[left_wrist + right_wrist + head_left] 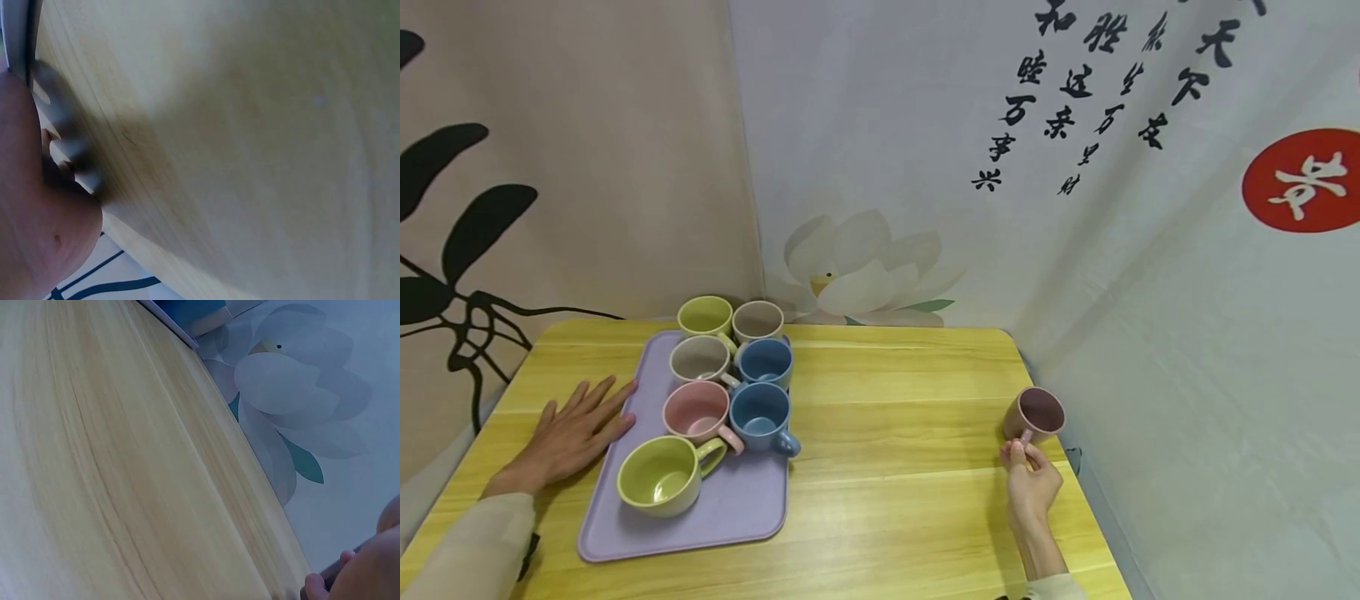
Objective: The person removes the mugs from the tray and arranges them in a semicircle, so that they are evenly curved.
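My right hand (1032, 492) pinches the handle of a mauve mug (1034, 412) near the table's right edge. Whether the mug touches the tabletop I cannot tell. At the left, my left hand (567, 435) lies with spread fingers, its fingertips at the rim of a lilac tray (745, 512). On that tray stand a wide yellow-green cup (658, 477) in front, a pink mug (696, 410), two blue mugs (762, 417), two pale grey mugs (700, 360) and a smaller green mug (705, 317) at the back. The right wrist view shows only part of the right hand (369, 572).
The yellow wood-grain table (887, 467) reaches back to a fabric wall hanging (880, 150) with a lotus and dark characters. More pale cloth (1225, 375) hangs along the right side. The mugs on the tray stand close together, some handles touching neighbours.
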{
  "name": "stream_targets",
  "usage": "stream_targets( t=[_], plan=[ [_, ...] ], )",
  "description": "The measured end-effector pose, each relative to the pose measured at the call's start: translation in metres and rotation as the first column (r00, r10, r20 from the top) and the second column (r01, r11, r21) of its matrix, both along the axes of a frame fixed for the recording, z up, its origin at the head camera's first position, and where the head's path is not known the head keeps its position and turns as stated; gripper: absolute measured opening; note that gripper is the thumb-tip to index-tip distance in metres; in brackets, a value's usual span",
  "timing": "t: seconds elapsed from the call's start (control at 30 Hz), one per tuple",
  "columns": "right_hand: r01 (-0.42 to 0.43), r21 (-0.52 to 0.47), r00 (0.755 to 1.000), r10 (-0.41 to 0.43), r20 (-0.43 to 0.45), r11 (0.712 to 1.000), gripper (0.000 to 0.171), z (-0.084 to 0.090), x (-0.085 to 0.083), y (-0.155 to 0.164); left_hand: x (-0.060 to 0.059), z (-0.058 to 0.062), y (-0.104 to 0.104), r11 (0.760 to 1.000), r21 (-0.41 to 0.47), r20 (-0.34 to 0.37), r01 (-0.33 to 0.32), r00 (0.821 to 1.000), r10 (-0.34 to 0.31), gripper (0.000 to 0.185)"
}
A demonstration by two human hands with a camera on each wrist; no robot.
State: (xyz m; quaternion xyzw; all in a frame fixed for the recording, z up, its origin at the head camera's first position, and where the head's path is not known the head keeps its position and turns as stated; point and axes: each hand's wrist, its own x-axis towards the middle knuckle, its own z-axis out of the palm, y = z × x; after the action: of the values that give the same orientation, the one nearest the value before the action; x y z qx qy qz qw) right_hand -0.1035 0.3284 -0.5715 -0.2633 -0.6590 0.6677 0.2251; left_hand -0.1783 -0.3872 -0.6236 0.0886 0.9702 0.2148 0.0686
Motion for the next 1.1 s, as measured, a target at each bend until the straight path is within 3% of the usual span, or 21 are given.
stream_targets(
  t=[0.23, 0.57, 0.73, 0.9, 1.1],
  plan=[
    [0.044, -0.044, 0.999, -0.044, -0.01, 0.998, 0.016, -0.002, -0.002, 0.005, 0.0, 0.0, 0.0, 1.0, 0.004, -0.004, -0.006, 1.0, 0.006, 0.077],
    [0.061, -0.073, 0.998, -0.061, 0.001, 0.995, 0.023, -0.007, 0.002, 0.011, -0.001, 0.002, 0.002, 1.0, 0.01, 0.009, -0.008, 1.0, 0.007, 0.078],
    [0.061, -0.034, 0.998, -0.06, 0.004, 0.998, 0.017, -0.011, 0.004, 0.012, 0.0, 0.002, 0.002, 1.0, 0.01, 0.006, -0.006, 1.0, 0.006, 0.078],
    [0.057, 0.013, 0.998, -0.057, 0.014, 0.998, 0.031, -0.013, 0.008, 0.01, 0.001, 0.001, 0.001, 1.0, 0.012, -0.012, -0.001, 1.0, 0.001, 0.078],
    [0.035, 0.071, 0.994, -0.042, 0.096, 0.997, 0.041, -0.013, 0.011, 0.012, 0.001, 0.006, 0.003, 1.0, 0.002, -0.025, 0.0, 1.0, 0.0, 0.076]
  ],
)
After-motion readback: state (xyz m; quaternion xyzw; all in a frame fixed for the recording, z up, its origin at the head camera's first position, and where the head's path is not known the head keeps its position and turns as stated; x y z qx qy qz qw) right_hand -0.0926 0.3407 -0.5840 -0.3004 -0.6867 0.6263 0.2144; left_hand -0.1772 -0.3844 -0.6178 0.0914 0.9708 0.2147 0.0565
